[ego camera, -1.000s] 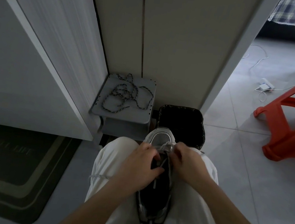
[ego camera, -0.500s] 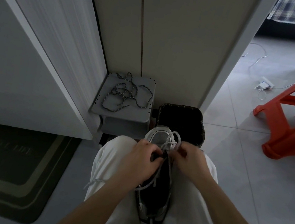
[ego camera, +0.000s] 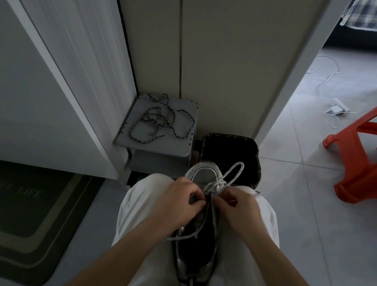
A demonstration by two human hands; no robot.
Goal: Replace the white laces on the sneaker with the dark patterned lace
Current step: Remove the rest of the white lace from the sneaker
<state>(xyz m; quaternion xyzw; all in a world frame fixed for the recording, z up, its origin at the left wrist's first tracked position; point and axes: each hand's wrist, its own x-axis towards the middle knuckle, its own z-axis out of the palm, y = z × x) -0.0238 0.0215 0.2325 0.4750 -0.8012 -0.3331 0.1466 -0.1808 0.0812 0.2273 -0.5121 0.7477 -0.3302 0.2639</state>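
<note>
A dark sneaker with a white toe lies between my knees, toe pointing away from me. My left hand grips its left side near the eyelets. My right hand pinches the white lace, which rises in a loop above the toe; a loose strand trails across the tongue. The dark patterned lace lies tangled on a small grey stool ahead to the left, well apart from both hands.
A black bin stands just beyond the sneaker's toe. An orange plastic stool is at the right, with a white charger and cable on the tiled floor. A dark doormat lies at the left beside a white cabinet.
The white lace has been drawn further out of the eyelets: its loop now stands higher above the toe. Both hands stay at the sneaker's front, shifted slightly forward.
</note>
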